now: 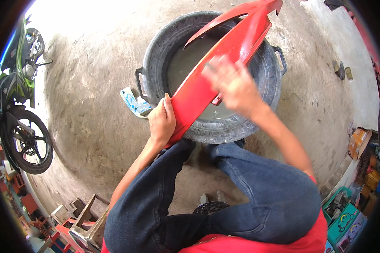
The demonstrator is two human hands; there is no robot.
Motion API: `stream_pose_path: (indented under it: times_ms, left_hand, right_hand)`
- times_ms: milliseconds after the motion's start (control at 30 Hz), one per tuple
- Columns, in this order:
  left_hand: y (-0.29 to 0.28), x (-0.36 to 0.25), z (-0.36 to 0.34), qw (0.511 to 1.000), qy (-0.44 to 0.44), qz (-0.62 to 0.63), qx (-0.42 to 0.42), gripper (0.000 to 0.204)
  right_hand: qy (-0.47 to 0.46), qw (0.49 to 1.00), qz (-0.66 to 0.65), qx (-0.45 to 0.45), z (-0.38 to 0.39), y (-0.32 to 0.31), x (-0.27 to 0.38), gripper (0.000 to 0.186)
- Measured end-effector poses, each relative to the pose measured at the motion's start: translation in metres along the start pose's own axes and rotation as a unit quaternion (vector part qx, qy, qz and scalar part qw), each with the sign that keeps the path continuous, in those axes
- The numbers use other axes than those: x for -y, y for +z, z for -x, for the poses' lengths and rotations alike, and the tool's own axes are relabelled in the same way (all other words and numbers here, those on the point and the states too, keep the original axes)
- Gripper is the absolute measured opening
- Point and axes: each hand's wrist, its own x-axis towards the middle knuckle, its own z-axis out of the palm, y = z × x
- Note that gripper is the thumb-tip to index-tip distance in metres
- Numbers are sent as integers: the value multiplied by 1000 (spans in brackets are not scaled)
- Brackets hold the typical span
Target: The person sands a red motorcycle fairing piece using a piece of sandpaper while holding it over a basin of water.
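A long glossy red plastic panel (248,38), with a split tip at the top, slants across a large round dark tub (156,50) of cloudy water. My left hand (162,120) is closed round the panel's lower left end, thumb along its edge. My right hand (234,88) is over the panel's middle, smeared by motion; whether anything is under or in its fingers I cannot make out. A blue-and-white curved piece (135,103) lies on the floor against the tub's left side.
A green-and-black motorcycle (21,71) stands at the left. Wooden stools (84,227) are at lower left. A cardboard box (359,141), green printed boxes (342,227) and clutter line the lower right. Dark scraps (342,69) lie on the concrete floor at upper right.
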Motion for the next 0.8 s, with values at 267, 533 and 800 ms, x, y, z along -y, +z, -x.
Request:
stream_pose_path:
  times_ms: [267, 533, 800]
  left_hand:
    - [5, -2, -2, 1000, 11, 6, -6, 42]
    - [13, 9, -2, 996, 73, 0, -58, 28]
    - [8, 12, 0, 996, 72, -10, -60, 29]
  right_hand:
    - [158, 985, -61, -45, -4, 0, -36, 54]
    - [2, 1000, -12, 11, -7, -4, -6, 50]
    - [-111, 992, -55, 35, 2, 3, 28, 57]
